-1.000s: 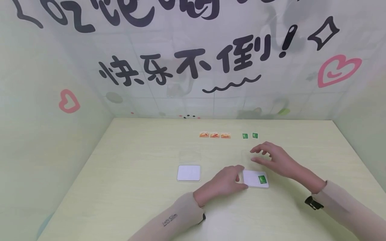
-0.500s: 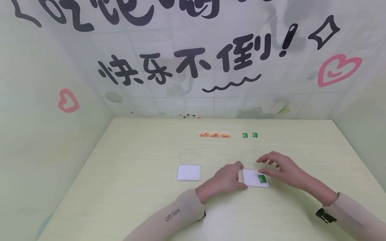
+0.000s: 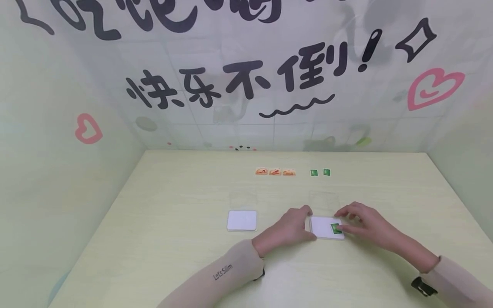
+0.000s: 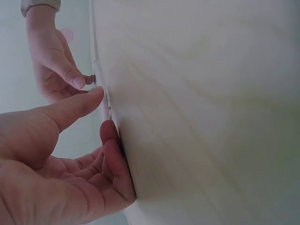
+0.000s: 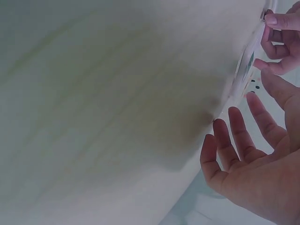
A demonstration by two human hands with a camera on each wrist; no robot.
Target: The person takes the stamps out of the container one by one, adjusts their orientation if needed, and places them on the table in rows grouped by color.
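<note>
A flat clear case [image 3: 320, 226] with a white inside lies on the table, its transparent lid [image 3: 324, 200] folded back behind it. A small green stamp [image 3: 334, 226] rests on its right part. My left hand [image 3: 290, 229] grips the case's left end, index finger at the far corner and thumb at the near one. At the other end, my right hand [image 3: 373, 224] has its thumb tip right at the stamp and its index finger by the far right corner. The right wrist view shows the other fingers of this right hand [image 5: 262, 150] spread and loose.
A second white-filled case [image 3: 242, 220] lies to the left, its clear lid [image 3: 243, 199] also back. Farther off, three orange picture stamps [image 3: 275, 172] sit in a row, with two green stamps [image 3: 314, 173] to their right. A lettered wall [image 3: 200, 128] closes the table's far side.
My right hand has come down and toward me, from above the folded-back lid to the case's right end, thumb now at the green stamp. The left hand keeps its grip.
</note>
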